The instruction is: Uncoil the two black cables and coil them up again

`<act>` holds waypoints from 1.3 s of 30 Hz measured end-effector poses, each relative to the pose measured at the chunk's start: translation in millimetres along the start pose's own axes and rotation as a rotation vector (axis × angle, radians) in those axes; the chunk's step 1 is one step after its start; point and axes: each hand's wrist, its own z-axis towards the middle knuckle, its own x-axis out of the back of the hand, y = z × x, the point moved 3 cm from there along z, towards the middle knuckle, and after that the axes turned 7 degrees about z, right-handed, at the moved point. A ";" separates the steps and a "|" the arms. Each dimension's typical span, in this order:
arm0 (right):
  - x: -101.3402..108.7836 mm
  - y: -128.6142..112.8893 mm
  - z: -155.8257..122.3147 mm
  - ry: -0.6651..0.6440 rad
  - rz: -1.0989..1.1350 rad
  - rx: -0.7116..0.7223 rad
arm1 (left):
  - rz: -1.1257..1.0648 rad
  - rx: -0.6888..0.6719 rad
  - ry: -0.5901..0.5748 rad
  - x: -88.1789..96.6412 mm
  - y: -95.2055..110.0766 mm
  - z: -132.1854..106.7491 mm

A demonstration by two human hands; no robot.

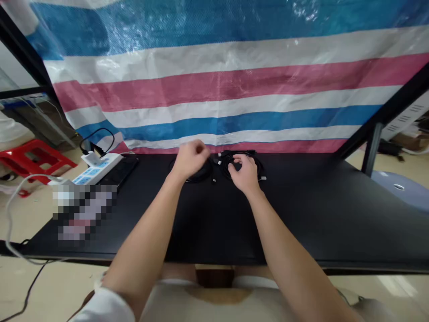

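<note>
Head, centre: I seem to handle black cable coils [205, 172], left hand [193, 157] fingers too blurred to tell, right hand [245, 172] fingers apart; gripping needs pinching.

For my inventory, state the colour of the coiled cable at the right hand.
The cable is black; the head view shows it.

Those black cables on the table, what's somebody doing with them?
A person is working with both bare hands at two coils of black cable near the back of the black table. The left hand is over the left coil; it's too blurry to tell if it's gripping anything. The right hand is open over the right coil. A white power strip lies off to the left.
</note>
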 end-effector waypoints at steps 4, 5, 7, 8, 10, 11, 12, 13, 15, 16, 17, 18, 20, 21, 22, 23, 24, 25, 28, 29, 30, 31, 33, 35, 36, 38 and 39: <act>-8.8 6.0 -4.9 -0.027 -0.004 0.000 | 0.098 0.202 0.403 -24.7 -33.7 11.8; -9.8 7.6 -4.9 -0.025 -0.010 0.000 | 0.150 0.184 0.384 -32.7 -37.4 9.0; -10.2 9.3 -3.8 -0.016 -0.021 -0.001 | 0.248 0.137 0.277 -46.6 -41.0 2.1; -10.0 8.9 -3.1 -0.015 -0.025 0.001 | 0.296 0.118 0.204 -52.1 -41.3 -1.0; -8.8 5.6 -1.6 -0.023 -0.032 0.013 | 0.378 0.122 0.072 -59.5 -40.8 -5.3; -7.9 3.1 -1.1 -0.028 -0.034 0.022 | 0.411 0.142 0.028 -61.5 -40.3 -6.4; -6.7 0.4 -0.8 -0.031 -0.034 0.030 | 0.437 0.163 -0.006 -62.8 -39.7 -7.1; -5.2 -2.3 -0.6 -0.030 -0.032 0.036 | 0.456 0.181 -0.031 -63.6 -39.0 -7.5; -1.4 -7.0 -0.3 -0.020 -0.019 0.039 | 0.481 0.193 -0.065 -64.3 -37.3 -8.0; 0.7 -8.7 0.0 -0.011 -0.006 0.036 | 0.491 0.187 -0.080 -64.5 -36.5 -8.2; 2.9 -9.9 0.7 0.000 0.014 0.028 | 0.499 0.176 -0.098 -64.7 -35.6 -8.5; 5.1 -10.3 1.8 0.012 0.041 0.010 | 0.504 0.159 -0.117 -64.8 -34.9 -8.9; 7.9 -8.2 5.5 0.031 0.118 -0.063 | 0.508 0.121 -0.166 -65.3 -34.0 -9.4; 8.1 -5.8 7.9 0.031 0.163 -0.118 | 0.510 0.104 -0.192 -65.6 -33.8 -9.6; 7.2 -2.6 10.4 0.019 0.207 -0.181 | 0.512 0.092 -0.214 -65.8 -33.9 -9.7; 5.1 1.1 12.7 -0.004 0.242 -0.245 | 0.517 0.085 -0.226 -65.8 -34.2 -9.6; 2.2 4.7 14.5 -0.032 0.259 -0.298 | 0.523 0.083 -0.232 -65.7 -34.5 -9.5; -1.1 8.1 15.5 -0.056 0.254 -0.330 | 0.528 0.082 -0.234 -65.6 -34.8 -9.3; -10.5 14.2 12.0 -0.066 0.105 -0.270 | 0.539 0.076 -0.239 -65.5 -34.7 -9.0; -13.3 14.6 8.5 -0.059 0.032 -0.213 | 0.542 0.075 -0.240 -65.7 -34.3 -9.2; -16.2 14.5 3.9 -0.058 -0.037 -0.155 | 0.543 0.075 -0.241 -66.1 -33.8 -9.5; -19.1 14.2 -1.1 -0.066 -0.094 -0.104 | 0.543 0.076 -0.239 -66.6 -33.0 -10.0; -24.4 12.8 -11.1 -0.102 -0.161 -0.025 | 0.540 0.090 -0.227 -68.2 -30.9 -11.4; -28.3 10.7 -18.2 -0.141 -0.172 0.022 | 0.532 0.109 -0.206 -70.7 -28.3 -13.2; -30.2 9.5 -20.5 -0.165 -0.168 0.036 | 0.525 0.120 -0.194 -72.3 -26.9 -14.0; -34.4 7.5 -23.0 -0.236 -0.164 0.048 | 0.507 0.134 -0.177 -76.3 -24.1 -15.1; -36.5 6.8 -23.6 -0.278 -0.166 0.048 | 0.496 0.137 -0.173 -78.5 -23.0 -15.2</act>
